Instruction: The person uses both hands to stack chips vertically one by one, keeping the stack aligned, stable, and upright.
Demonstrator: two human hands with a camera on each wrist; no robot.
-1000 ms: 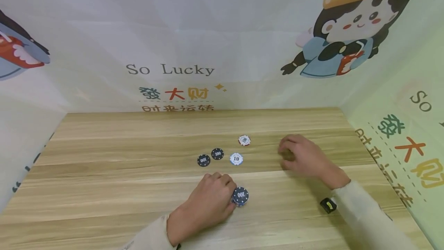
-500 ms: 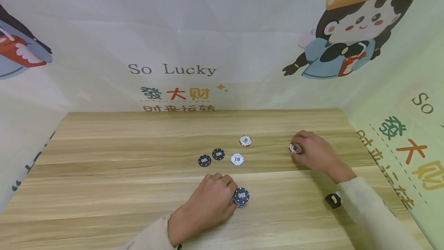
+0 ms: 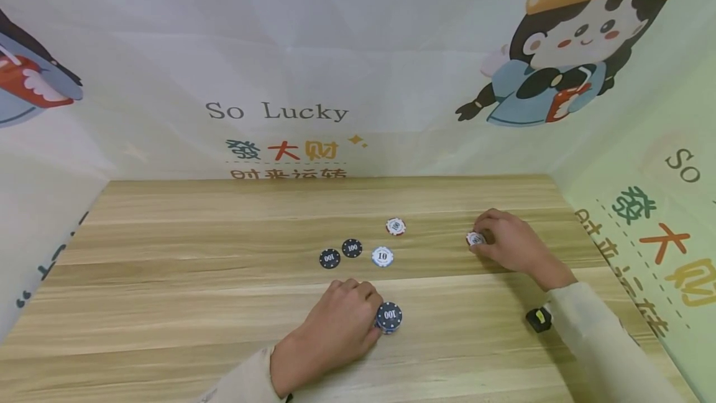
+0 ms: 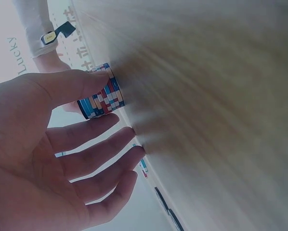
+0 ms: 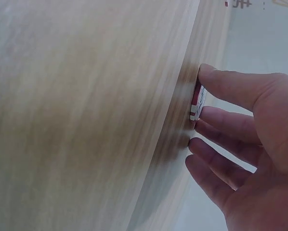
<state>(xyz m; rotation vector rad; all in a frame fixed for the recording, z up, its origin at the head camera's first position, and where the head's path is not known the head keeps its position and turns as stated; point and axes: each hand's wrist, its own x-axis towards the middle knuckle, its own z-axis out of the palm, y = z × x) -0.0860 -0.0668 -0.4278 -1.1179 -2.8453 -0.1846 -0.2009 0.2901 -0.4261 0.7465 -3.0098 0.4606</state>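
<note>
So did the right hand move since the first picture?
Yes, the right hand has moved to the right, away from the white-and-blue 10 chip lying on the table.

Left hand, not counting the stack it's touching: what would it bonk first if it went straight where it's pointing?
The left hand would probably bonk the blue-and-white 10 chip; a black chip sits close to that line too, so I can't be sure.
</note>
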